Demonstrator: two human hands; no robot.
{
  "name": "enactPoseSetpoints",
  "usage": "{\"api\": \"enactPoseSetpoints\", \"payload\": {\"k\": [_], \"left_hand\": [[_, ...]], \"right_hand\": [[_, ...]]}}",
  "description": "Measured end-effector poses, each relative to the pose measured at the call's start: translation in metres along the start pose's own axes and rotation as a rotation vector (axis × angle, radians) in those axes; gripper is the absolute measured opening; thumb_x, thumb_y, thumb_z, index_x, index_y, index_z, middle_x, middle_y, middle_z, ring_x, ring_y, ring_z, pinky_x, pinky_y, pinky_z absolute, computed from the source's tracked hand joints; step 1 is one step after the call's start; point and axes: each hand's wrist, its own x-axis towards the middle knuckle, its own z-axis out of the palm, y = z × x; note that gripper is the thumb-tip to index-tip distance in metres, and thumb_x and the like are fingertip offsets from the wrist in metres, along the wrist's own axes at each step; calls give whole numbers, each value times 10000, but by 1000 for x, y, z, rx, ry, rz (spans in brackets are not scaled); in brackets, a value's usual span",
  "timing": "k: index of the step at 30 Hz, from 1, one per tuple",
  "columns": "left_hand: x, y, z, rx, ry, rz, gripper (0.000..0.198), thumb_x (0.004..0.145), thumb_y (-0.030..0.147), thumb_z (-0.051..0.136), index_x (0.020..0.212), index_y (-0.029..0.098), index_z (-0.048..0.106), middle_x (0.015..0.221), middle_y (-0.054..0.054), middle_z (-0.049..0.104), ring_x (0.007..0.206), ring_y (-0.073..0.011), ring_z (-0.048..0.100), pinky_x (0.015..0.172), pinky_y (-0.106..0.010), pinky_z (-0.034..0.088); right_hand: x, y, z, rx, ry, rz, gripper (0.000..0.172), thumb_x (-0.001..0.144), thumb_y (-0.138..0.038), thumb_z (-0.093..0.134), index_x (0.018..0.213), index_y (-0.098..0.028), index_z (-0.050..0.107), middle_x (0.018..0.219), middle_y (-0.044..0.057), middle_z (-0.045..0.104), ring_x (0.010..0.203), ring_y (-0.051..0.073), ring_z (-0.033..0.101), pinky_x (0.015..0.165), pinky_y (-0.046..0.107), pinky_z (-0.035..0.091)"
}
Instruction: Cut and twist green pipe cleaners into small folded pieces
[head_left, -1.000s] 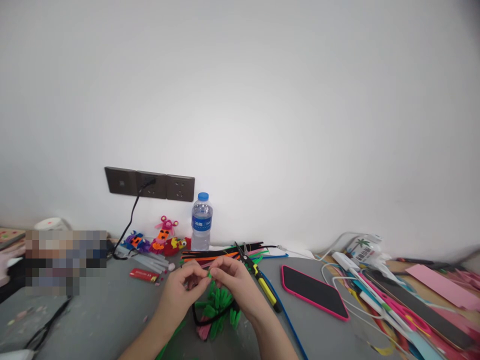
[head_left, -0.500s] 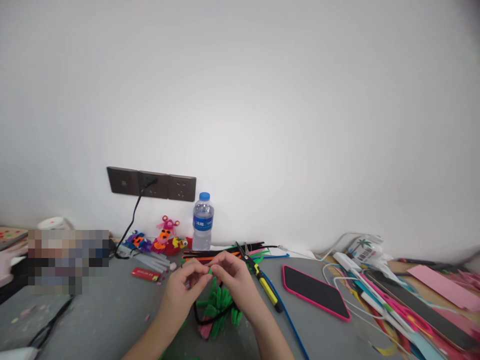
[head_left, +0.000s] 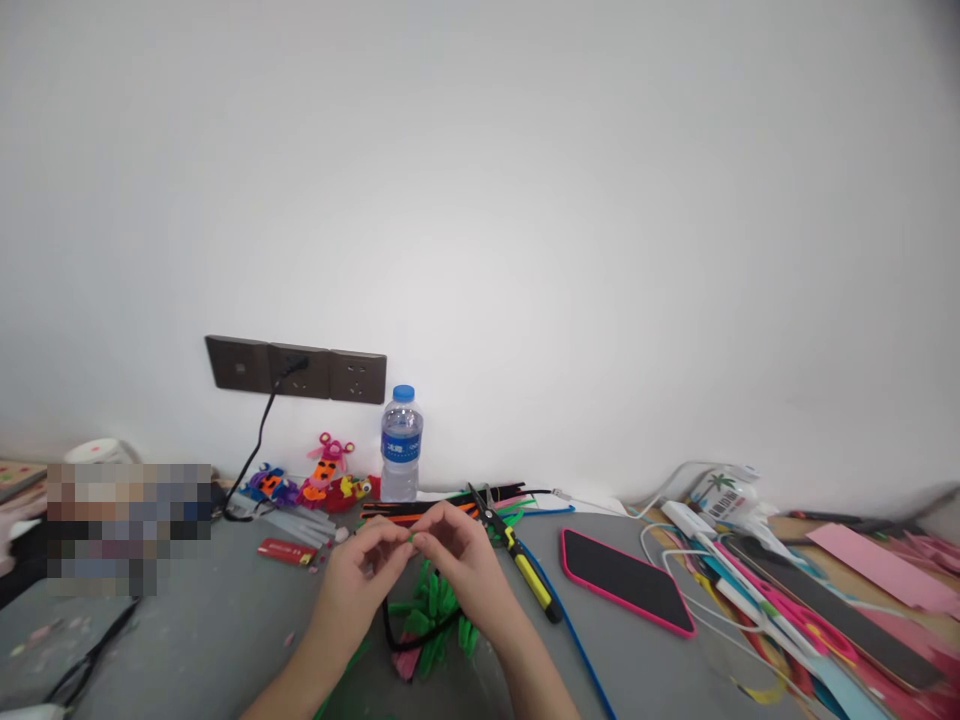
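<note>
Fingertip to fingertip, my left hand [head_left: 358, 580] and my right hand [head_left: 463, 570] meet over the grey table, thumbs and forefingers pinched together. Between them shows a tiny bit of a green pipe cleaner [head_left: 411, 538]; the fingers hide most of it. Just below lies a bunch of bent green pipe cleaners [head_left: 429, 603], partly behind my right hand. A black pipe cleaner [head_left: 401, 645] curves across the bunch, and a pink piece [head_left: 406, 664] sticks out at its lower left. Yellow-and-black pliers [head_left: 531, 580] lie to the right of my right hand.
Behind my hands stand a water bottle [head_left: 402, 445] and small pipe cleaner figures [head_left: 324, 475]. Black and orange pipe cleaners [head_left: 375, 511] lie by the wall. A pink-cased phone [head_left: 626, 582] rests at right, beside white cables and scissors [head_left: 817, 630]. A red packet [head_left: 285, 551] is at left.
The whole view has shifted slightly. My fingertips have drawn closer together, and less of the green pipe cleaner shows between them. The things on the table have stayed put.
</note>
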Motion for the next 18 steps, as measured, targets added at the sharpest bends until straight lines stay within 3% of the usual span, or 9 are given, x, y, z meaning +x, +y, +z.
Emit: {"api": "enactPoseSetpoints", "payload": {"k": [6,18], "left_hand": [[0,1,-2,44,43,21,146,822,299,594,764,195,677,745,-15,613,697,-187,566,589,-249,410],[0,4,-3,126,25,60,174,851,309,571,771,202,683,769,-20,631,667,-175,560,566,-240,400]], "right_hand": [[0,3,0,35,2,7,113,815,-283,638,847,-176,654,780,20,645,730,163,579,681,271,429],[0,-3,0,-240,46,-75,51,809,-182,594,758,-184,592,721,-12,587,678,143,526,631,239,398]]}}
